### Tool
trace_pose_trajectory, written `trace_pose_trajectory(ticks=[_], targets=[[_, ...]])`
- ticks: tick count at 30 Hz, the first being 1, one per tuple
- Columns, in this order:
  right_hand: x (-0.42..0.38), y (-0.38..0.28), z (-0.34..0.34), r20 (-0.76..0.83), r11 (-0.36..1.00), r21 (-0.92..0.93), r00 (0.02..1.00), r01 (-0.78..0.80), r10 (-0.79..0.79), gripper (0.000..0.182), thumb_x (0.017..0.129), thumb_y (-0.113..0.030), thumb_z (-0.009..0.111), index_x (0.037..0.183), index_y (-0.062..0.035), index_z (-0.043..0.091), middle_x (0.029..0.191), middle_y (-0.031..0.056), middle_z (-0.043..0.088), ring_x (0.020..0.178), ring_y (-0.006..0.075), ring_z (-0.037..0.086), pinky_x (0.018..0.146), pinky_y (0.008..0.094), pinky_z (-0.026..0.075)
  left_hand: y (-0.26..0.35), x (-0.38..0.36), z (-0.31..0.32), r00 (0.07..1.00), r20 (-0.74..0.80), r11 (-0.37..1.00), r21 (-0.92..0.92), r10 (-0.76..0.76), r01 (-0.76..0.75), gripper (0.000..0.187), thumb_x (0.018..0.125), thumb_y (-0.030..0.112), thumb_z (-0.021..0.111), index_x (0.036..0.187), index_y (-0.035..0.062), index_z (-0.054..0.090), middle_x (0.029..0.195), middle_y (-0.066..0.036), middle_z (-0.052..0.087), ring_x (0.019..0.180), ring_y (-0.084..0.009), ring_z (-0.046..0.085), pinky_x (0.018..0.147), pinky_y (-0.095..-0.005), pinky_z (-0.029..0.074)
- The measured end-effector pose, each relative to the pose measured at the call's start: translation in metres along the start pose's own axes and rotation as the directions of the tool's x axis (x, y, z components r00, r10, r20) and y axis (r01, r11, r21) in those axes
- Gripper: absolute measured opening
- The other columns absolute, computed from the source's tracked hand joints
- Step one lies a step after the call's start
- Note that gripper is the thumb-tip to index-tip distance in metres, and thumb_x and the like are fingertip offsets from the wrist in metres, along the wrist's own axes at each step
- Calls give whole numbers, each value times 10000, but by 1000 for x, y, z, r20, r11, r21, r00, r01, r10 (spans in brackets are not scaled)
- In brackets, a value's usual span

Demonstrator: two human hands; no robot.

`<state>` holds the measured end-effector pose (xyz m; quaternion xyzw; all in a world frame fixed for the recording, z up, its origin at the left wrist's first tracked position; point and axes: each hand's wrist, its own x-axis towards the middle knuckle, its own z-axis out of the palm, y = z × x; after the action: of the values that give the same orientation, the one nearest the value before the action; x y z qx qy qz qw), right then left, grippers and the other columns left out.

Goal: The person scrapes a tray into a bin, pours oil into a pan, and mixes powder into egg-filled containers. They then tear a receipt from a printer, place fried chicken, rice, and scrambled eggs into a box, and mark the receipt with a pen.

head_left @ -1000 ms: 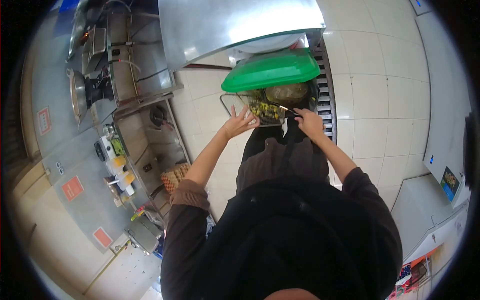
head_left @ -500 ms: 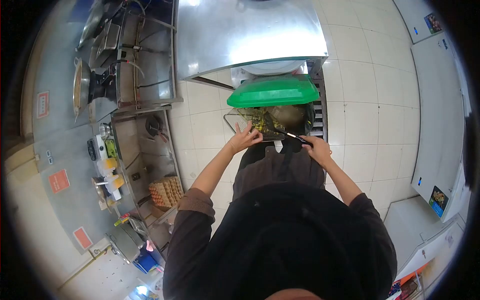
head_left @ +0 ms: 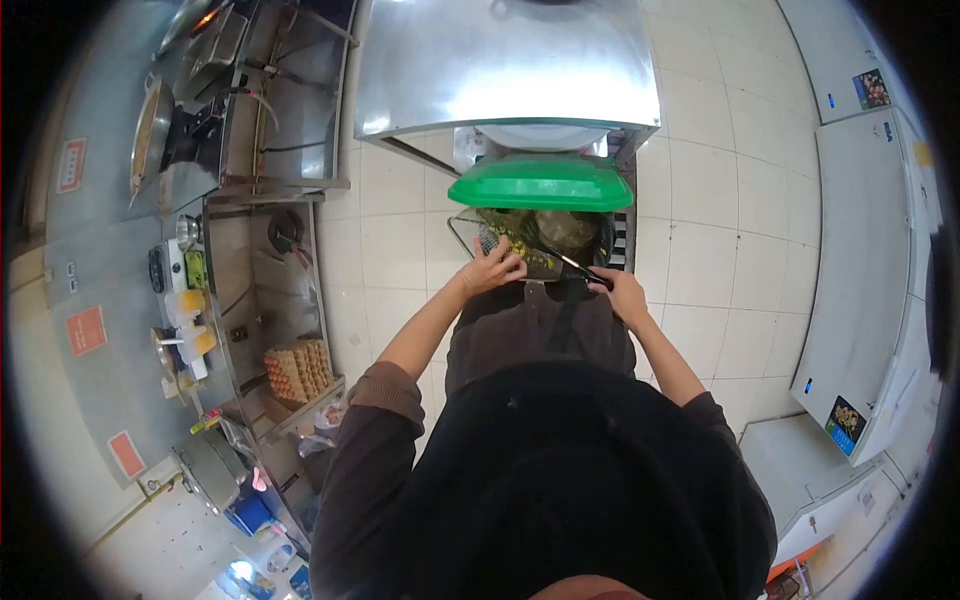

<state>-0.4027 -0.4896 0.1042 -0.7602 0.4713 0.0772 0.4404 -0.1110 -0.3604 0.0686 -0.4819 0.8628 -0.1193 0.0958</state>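
Observation:
My left hand (head_left: pixel 490 269) has its fingers bent over the near side of a wire mesh basket (head_left: pixel 468 222) strewn with yellow-green food scraps. In my right hand (head_left: pixel 622 294) is the black handle of a spatula (head_left: pixel 566 262), which slants left into the basket; its head is hard to make out among the scraps. The basket tilts over the mouth of a bin, whose green lid (head_left: pixel 540 186) stands raised behind it. A bulky, brownish, bag-like thing (head_left: pixel 567 230) fills the right part of the bin.
Beyond the bin stands a steel table (head_left: pixel 505 70). Along the left run a stove with a wok (head_left: pixel 152 140) and a counter, with egg trays (head_left: pixel 297 371) on a shelf below. White cabinets (head_left: pixel 865 260) line the right side, across the tiled floor (head_left: pixel 700 250).
My left fingers have curled in closer on the basket, which has tipped further into the bin. The spatula has shifted slightly left with my right hand. The whole view has shifted a little.

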Motion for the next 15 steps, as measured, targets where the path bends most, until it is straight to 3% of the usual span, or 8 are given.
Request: trace_pose_trajectory(ticks=[1, 2, 4, 6, 8, 14, 15], targets=[[-4, -4, 3, -42, 991, 83, 994, 108, -105, 334, 809, -268, 664, 1129, -174, 659, 969, 172, 665, 917, 355, 627, 780, 436, 488, -2, 0, 1, 1000, -25, 1000, 6, 3, -3, 335, 784, 281, 546, 1102, 247, 447, 1031, -74, 456, 1123, -370, 449, 626, -622, 547], [-4, 0, 7, -36, 991, 86, 994, 106, -104, 334, 809, -268, 664, 1129, -174, 659, 969, 172, 665, 917, 355, 627, 780, 436, 488, -4, -1, -1, 999, -53, 1000, 16, 8, -7, 288, 796, 283, 522, 1075, 252, 462, 1014, -74, 460, 1110, -363, 460, 584, -608, 559], [3, 14, 8, 3, 997, 19, 997, -76, 76, 357, 792, -278, 679, 1132, -171, 656, 952, 175, 667, 880, 370, 633, 765, 441, 494, -6, -4, -1, 998, -63, 1000, 2, 10, -10, 287, 800, 281, 518, 1080, 249, 461, 1020, -76, 459, 1106, -359, 462, 586, -613, 556], [5, 20, 12, 12, 995, -33, 996, -90, 90, 358, 795, -282, 676, 1134, -168, 655, 963, 177, 664, 891, 371, 630, 769, 438, 492, -5, -4, 0, 998, -46, 999, 13, 38, -38, 281, 805, 279, 513, 1078, 246, 456, 1032, -80, 452, 1107, -360, 458, 599, -626, 551], [2, 18, 21, -78, 980, 128, 987, 152, -143, 358, 794, -290, 677, 1129, -165, 657, 969, 177, 663, 889, 368, 631, 772, 434, 492, -7, -3, 5, 999, -38, 1000, 28, 3, -2, 274, 808, 279, 513, 1073, 244, 454, 1037, -82, 448, 1111, -364, 453, 599, -626, 553], [9, 15, 10, -12, 999, -37, 999, -34, 33, 356, 797, -300, 679, 1121, -154, 659, 964, 175, 665, 921, 364, 623, 794, 423, 485, -9, -2, 3, 997, -58, 999, 27, -42, 44, 245, 812, 273, 513, 1048, 239, 455, 1024, -78, 452, 1109, -369, 455, 589, -620, 560], [7, 5, 10, -34, 995, 97, 999, 33, -30, 351, 799, -293, 673, 1117, -144, 660, 968, 177, 665, 938, 362, 620, 804, 418, 484, -10, -1, 0, 996, -66, 998, 33, -51, 54, 236, 812, 270, 512, 1040, 240, 460, 1012, -75, 458, 1106, -366, 460, 587, -618, 561]])
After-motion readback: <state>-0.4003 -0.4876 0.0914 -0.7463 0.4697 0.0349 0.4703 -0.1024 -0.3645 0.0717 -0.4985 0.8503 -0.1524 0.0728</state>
